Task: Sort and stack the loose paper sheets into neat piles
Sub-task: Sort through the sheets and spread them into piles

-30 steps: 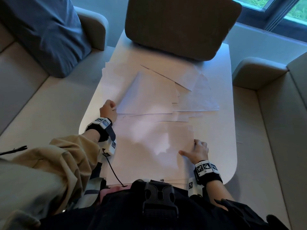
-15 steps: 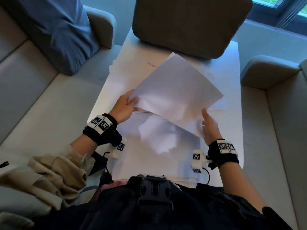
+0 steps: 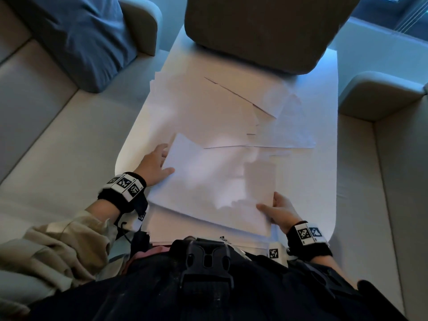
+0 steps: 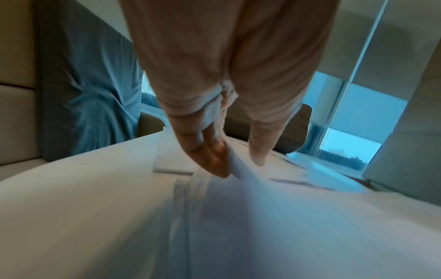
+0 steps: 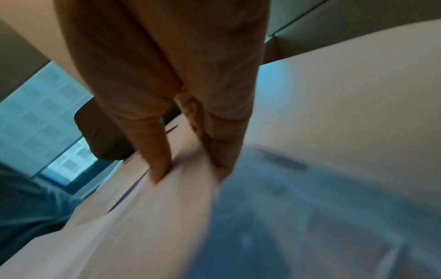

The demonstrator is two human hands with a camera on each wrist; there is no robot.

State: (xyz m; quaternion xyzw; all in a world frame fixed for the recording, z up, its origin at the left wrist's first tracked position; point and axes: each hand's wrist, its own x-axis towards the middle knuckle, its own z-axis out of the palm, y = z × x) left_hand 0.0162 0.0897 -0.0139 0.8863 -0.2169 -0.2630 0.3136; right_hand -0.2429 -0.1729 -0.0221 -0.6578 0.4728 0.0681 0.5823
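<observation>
A white paper sheet (image 3: 215, 181) lies tilted over the near pile (image 3: 208, 230) at the table's front. My left hand (image 3: 154, 166) pinches its left edge between thumb and fingers; in the left wrist view the left hand (image 4: 236, 166) has the paper sheet (image 4: 238, 169) running between thumb and fingers. My right hand (image 3: 278, 209) pinches the sheet's near right corner, and the right wrist view shows the right hand (image 5: 190, 169) with thumb on top and fingers under the paper sheet (image 5: 186, 173). More loose sheets (image 3: 231, 107) lie spread and overlapping across the middle of the table.
The white table (image 3: 322, 177) has rounded near corners. A dark brown chair back (image 3: 266, 31) stands at its far end. A beige sofa seat (image 3: 58, 140) with a blue cushion (image 3: 88, 38) lies left; another beige seat (image 3: 375, 193) lies right.
The sheet that both hands held raised over the table has come down toward me onto the near pile. Both hands moved nearer and lower, still holding its edges.
</observation>
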